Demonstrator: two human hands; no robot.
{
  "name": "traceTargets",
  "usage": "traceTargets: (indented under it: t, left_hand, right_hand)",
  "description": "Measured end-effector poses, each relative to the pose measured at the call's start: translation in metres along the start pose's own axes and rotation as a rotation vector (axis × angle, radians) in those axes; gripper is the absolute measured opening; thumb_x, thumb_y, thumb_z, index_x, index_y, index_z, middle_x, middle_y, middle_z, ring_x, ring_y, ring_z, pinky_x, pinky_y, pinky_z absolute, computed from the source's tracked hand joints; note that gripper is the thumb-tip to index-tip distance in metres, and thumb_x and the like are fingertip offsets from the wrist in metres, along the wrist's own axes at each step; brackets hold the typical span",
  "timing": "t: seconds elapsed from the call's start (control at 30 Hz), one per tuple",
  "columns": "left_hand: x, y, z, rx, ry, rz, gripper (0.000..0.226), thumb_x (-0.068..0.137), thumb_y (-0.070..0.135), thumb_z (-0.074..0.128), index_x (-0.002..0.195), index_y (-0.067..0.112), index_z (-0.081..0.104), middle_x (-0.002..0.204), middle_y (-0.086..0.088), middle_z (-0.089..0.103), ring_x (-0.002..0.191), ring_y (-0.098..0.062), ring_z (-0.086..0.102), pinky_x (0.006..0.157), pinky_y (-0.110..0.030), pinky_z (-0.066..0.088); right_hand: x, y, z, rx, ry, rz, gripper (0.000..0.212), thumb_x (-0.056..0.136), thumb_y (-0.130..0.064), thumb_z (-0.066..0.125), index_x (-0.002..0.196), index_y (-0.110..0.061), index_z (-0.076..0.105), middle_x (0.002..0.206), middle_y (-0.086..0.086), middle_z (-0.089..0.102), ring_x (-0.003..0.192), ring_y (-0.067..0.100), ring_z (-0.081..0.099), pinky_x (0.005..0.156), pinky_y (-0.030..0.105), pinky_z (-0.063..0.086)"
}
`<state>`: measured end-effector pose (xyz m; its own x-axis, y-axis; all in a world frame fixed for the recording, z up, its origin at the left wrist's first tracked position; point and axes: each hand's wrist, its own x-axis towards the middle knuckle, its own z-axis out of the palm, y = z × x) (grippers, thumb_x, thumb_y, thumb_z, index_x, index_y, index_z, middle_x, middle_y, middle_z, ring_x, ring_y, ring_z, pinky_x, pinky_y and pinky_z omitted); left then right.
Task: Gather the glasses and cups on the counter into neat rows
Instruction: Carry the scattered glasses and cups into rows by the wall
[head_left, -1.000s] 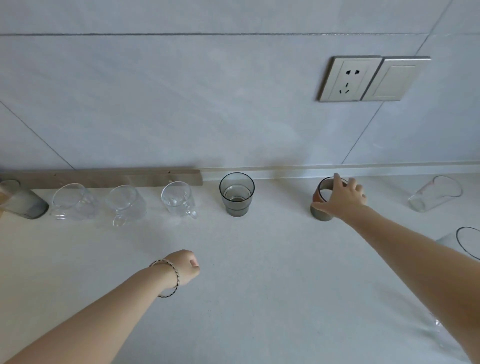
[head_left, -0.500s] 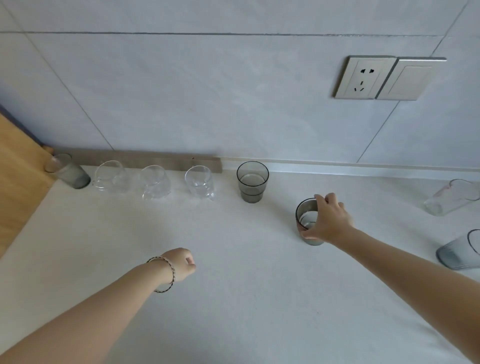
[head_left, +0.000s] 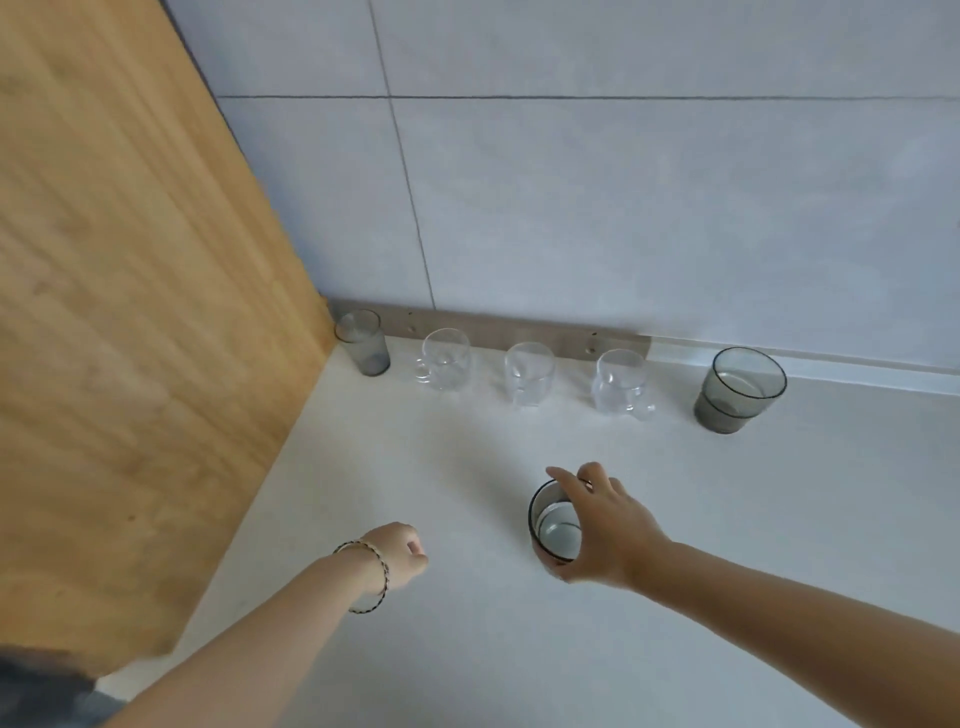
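Right hand holds a smoky tumbler over the near tabletop, in front of the back row.

The left hand, with a braided bracelet at the wrist, hovers as a loose fist, its grip curled on nothing. The right arm reaches in from the right, its grip wrapped round the tumbler's rim from above, thumb near and fingers far. Whether the tumbler touches the tabletop cannot be told. By the wall stand a tall grey glass, three clear mugs and a wide grey tumbler. Half a second ago the held tumbler was right of the wide one; now it is left of it.
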<state>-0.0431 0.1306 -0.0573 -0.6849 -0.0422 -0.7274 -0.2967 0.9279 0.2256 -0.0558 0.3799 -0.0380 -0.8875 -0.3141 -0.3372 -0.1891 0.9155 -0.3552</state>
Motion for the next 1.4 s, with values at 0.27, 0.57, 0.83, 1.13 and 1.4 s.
traceTargets:
  t: [0.27, 0.57, 0.83, 1.13, 1.4]
  left_hand:
    - [0.009, -0.127, -0.057, -0.016, 0.018, -0.049, 0.025, 0.09, 0.019, 0.041, 0.066, 0.027, 0.042, 0.071, 0.007, 0.036, 0.081, -0.02, 0.039, 0.059, -0.023, 0.03]
    - [0.027, -0.172, -0.081, -0.102, 0.02, -0.081, 0.035, 0.087, 0.016, 0.041, 0.057, 0.026, 0.026, 0.061, 0.007, 0.026, 0.052, -0.009, 0.023, 0.05, -0.022, 0.018]
    - [0.04, -0.18, -0.088, -0.088, -0.013, -0.031, 0.038, 0.088, 0.017, 0.04, 0.056, 0.027, 0.022, 0.061, 0.007, 0.02, 0.052, -0.007, 0.018, 0.05, -0.022, 0.015]
    - [0.058, -0.146, -0.084, 0.023, -0.01, 0.076, 0.039, 0.082, 0.011, 0.04, 0.052, 0.024, 0.019, 0.057, 0.004, 0.018, 0.05, -0.013, 0.016, 0.05, -0.026, 0.011]
    - [0.069, -0.016, -0.056, 0.269, -0.097, 0.317, 0.04, 0.087, 0.014, 0.042, 0.052, 0.024, 0.027, 0.057, 0.005, 0.024, 0.048, -0.009, 0.023, 0.048, -0.022, 0.018]
  right_hand:
    - [0.091, -0.151, 0.033, 0.032, -0.012, -0.011, 0.099, 0.068, -0.044, 0.075, 0.146, -0.029, 0.016, 0.136, 0.004, 0.032, 0.121, 0.028, 0.044, 0.096, 0.035, 0.048]
    - [0.2, -0.245, 0.036, 0.115, 0.121, 0.043, 0.098, 0.067, -0.039, 0.078, 0.145, -0.027, 0.019, 0.136, 0.007, 0.032, 0.121, 0.031, 0.04, 0.095, 0.039, 0.047]
    - [0.224, -0.273, 0.047, 0.146, 0.143, 0.072, 0.101, 0.07, -0.038, 0.078, 0.147, -0.023, 0.015, 0.139, 0.008, 0.03, 0.122, 0.03, 0.04, 0.092, 0.038, 0.047]
    - [0.176, -0.215, 0.046, 0.229, -0.079, 0.161, 0.071, 0.083, -0.028, 0.066, 0.143, -0.017, 0.029, 0.139, 0.008, 0.039, 0.128, 0.027, 0.045, 0.102, 0.037, 0.042]
    - [0.039, -0.034, 0.023, 0.18, -0.201, 0.549, 0.043, 0.09, -0.03, 0.053, 0.131, -0.019, 0.049, 0.136, 0.001, 0.051, 0.125, 0.02, 0.049, 0.1, 0.03, 0.041]
